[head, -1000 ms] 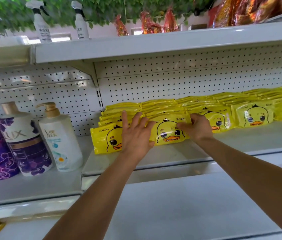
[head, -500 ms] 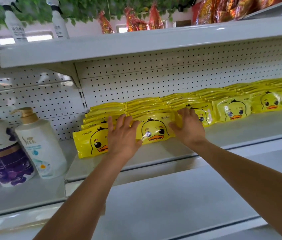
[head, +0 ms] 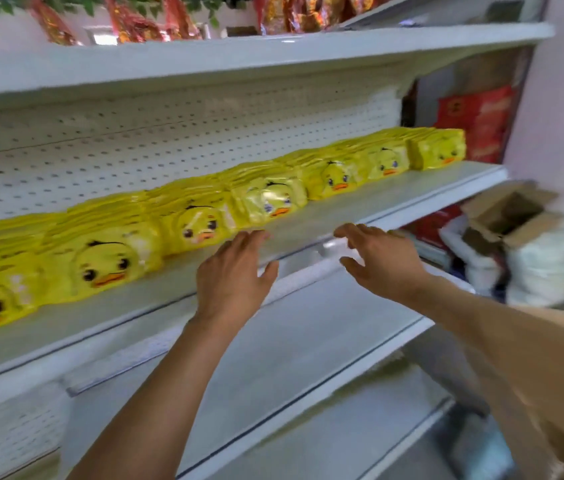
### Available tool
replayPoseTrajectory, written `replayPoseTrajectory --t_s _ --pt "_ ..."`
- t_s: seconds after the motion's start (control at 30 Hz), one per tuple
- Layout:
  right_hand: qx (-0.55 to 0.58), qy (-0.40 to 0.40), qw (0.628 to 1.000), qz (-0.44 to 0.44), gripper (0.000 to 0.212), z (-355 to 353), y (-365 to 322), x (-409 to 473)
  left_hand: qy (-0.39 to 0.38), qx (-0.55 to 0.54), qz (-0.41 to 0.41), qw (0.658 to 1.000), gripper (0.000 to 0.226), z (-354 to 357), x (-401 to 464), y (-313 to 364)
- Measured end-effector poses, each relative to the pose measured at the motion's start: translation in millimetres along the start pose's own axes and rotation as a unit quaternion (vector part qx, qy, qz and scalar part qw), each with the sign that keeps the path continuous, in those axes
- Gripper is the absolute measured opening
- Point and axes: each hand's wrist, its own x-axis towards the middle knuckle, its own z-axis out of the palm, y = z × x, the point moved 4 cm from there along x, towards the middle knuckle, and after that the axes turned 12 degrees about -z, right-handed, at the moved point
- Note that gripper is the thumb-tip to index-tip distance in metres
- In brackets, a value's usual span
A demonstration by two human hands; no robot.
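White shop shelf point(head: 360, 209), backed with pegboard point(head: 169, 140), carried a long row of yellow duck-faced packs point(head: 107, 261) from left to right. The left hand point(head: 235, 271) and right hand point(head: 381, 261) hovered at the shelf's front edge, fingers spread and loose, holding nothing, near the packs but not touching them. An open cardboard box point(head: 512, 216) sat at lower right.

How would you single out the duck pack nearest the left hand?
The white metal shelf holds a row of yellow plastic duck-face packs. Take the third stack from the picture's left; only its front pack lies beyond the left hand's fingertips.
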Motion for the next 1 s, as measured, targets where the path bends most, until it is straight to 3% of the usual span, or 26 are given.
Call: replayPoseTrajectory --t_s 0.23,0.5,0.8,1.0 --pt "-0.036 -0.102 0.979 0.173 0.038 -33.0 159.9 -151.0 -0.177 -0.101 0.060 0.977 0.045 114.2 -37.7 162.0" --pt "-0.002 -0.171 0.888 0.426 0.020 -36.5 298.9 -327.6 -0.388 -0.138 0.111 0.904 0.045 239.1 -97.9 319.7" --pt "0.076 -0.240 0.813 0.524 0.012 50.1 411.8 -426.8 -0.572 -0.179 0.096 0.795 0.037 391.3 -108.4 447.7" --pt "0.137 -0.275 0.758 0.575 0.015 142.7 517.7 -441.2 -0.631 -0.161 0.033 0.759 0.036 537.2 -88.9 520.9"
